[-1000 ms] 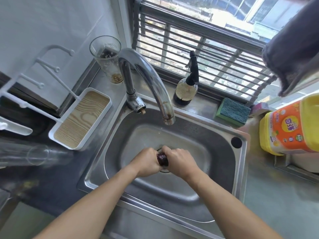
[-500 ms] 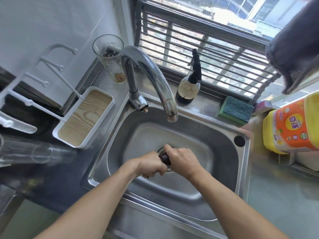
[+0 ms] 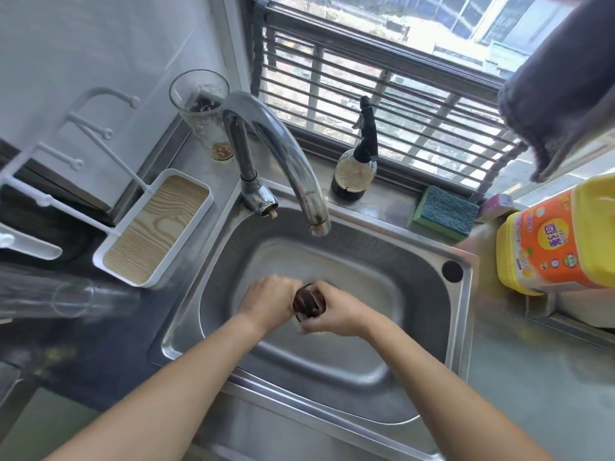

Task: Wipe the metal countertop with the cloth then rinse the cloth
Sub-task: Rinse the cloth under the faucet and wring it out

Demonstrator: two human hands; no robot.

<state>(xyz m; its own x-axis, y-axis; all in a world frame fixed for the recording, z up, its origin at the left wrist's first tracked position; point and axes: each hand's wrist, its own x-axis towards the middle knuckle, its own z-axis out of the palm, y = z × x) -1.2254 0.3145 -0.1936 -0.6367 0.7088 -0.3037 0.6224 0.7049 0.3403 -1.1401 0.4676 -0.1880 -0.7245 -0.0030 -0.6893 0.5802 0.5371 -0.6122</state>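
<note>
Head view: both forearms reach into the sink [image 3: 461, 314], left hand [image 3: 268, 302] and right hand [image 3: 336, 314] knuckle to knuckle, fingers of each clenched on one dark wadded cloth [image 3: 307, 302] over the sink's middle, below the faucet [image 3: 283, 151] spout. Behind the sink on the worktop [image 3: 532, 387]: one glass [image 3: 204, 111], one spray bottle [image 3: 354, 168], one sponge [image 3: 444, 209]; right of the sink, one yellow detergent jug [image 3: 559, 237].

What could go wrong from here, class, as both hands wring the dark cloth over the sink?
1. The left hand and right hand squeeze the cloth low in the sink; drips may splash out.
2. The tap shows no water, so rinsing may be incomplete.
</note>
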